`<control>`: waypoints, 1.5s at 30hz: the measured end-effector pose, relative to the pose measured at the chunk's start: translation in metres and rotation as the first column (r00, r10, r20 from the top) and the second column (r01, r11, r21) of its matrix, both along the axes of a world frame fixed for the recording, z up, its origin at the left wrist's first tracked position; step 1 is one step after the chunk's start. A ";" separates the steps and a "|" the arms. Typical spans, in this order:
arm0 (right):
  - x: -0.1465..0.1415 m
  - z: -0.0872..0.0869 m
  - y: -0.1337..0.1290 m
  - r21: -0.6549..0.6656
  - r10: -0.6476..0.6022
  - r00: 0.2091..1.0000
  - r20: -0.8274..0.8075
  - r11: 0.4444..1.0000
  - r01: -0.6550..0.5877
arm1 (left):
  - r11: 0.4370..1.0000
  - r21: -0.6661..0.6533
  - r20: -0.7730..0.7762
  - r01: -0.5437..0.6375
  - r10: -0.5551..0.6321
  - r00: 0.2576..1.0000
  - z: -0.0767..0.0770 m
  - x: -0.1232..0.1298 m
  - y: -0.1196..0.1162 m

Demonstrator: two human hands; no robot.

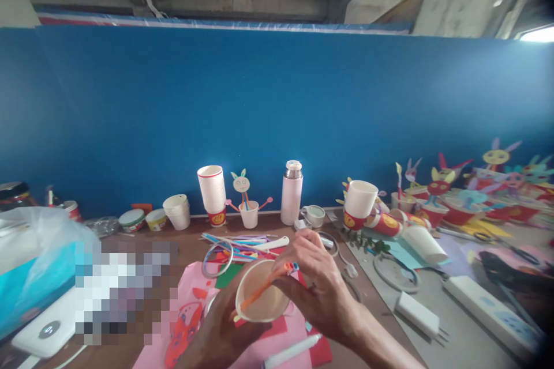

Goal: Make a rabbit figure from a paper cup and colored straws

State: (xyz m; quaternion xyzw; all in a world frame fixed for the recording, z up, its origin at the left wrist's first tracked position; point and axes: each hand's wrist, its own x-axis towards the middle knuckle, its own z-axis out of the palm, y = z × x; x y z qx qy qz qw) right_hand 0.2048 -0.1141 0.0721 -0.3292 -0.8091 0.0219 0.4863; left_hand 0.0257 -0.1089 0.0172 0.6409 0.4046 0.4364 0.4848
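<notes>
My left hand (220, 317) is wrapped round a white paper cup (262, 318), its mouth tilted up toward me. With the thumb and fingers of my right hand (318, 282) I pinch a small bundle of straws (259, 292), mostly orange, with red and blue at the upper end. The bundle's lower end lies inside the cup. Under my hands are sheets of pink paper (182, 294) and red paper cut-outs (184, 331). A white pen-like stick (294, 350) lies close in front of me. Loose coloured straws (255, 251) lie just beyond the cup.
Along the blue partition (277, 104) stand stacked paper cups (212, 190), a cup figure with a rabbit-like head (241, 183) and a pink thermos (292, 196). On the right are several finished cup figures (439, 187), scissors (519, 251), a power strip (493, 311) and a charger (419, 314).
</notes>
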 end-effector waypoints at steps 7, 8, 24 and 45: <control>0.002 0.000 0.001 -0.031 -0.014 0.998 0.060 0.999 0.016 | 0.998 -0.049 0.104 -0.038 0.043 0.994 0.001 0.003 -0.003; 0.002 -0.001 0.002 -0.036 -0.012 0.998 0.067 0.999 0.015 | 0.997 -0.061 0.136 -0.041 0.049 0.989 0.002 0.004 -0.003; -0.002 -0.012 0.011 -0.079 -0.067 0.995 0.076 0.994 0.073 | 0.980 -0.196 0.202 0.031 0.009 0.979 0.001 0.007 -0.005; 0.005 -0.022 0.025 -0.363 -0.129 0.983 -0.133 0.929 0.072 | 0.908 -0.171 0.559 0.383 -0.230 0.797 -0.006 -0.002 0.015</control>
